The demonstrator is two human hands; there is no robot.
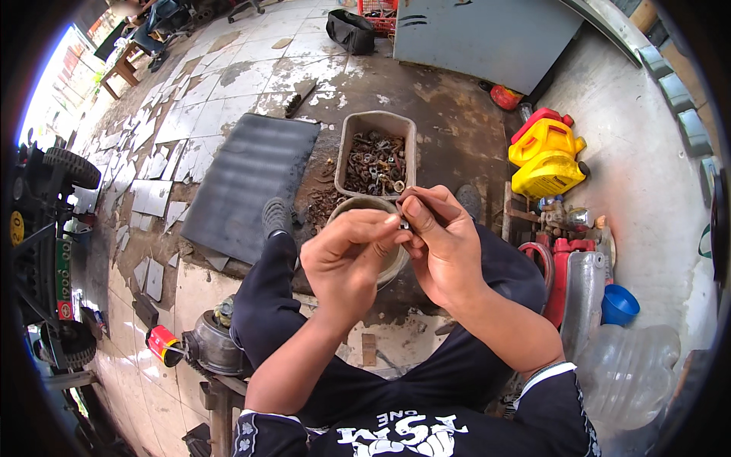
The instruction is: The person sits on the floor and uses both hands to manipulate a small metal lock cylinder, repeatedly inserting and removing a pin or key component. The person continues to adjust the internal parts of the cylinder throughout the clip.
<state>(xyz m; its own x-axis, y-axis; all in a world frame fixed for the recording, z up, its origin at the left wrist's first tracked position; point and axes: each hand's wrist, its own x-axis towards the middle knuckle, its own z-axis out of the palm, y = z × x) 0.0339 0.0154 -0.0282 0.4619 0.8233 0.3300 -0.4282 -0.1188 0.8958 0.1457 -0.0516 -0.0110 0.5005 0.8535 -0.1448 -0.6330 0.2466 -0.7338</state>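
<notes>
My left hand (346,255) and my right hand (449,255) meet above a round bucket (394,268), fingertips pinched together. Between them is a small shiny metal piece (404,225), perhaps a nut; fingers cover most of it. A rusty brown piece (432,204) shows along the thumb and fingers of my right hand, its full shape hidden. Just beyond the bucket, a rectangular grey tub (342,148) holds many rusty bolts, nuts and other metal parts (375,161). My hands and forearms hide much of the bucket and whatever is inside it.
A dark mat (251,183) lies left of the tub, with rusty bits (324,209) scattered between. Yellow jugs (550,174), a blue funnel (619,305) and a large clear bottle (628,373) stand right. A model vehicle (65,251) is far left; a person (145,34) sits farther off.
</notes>
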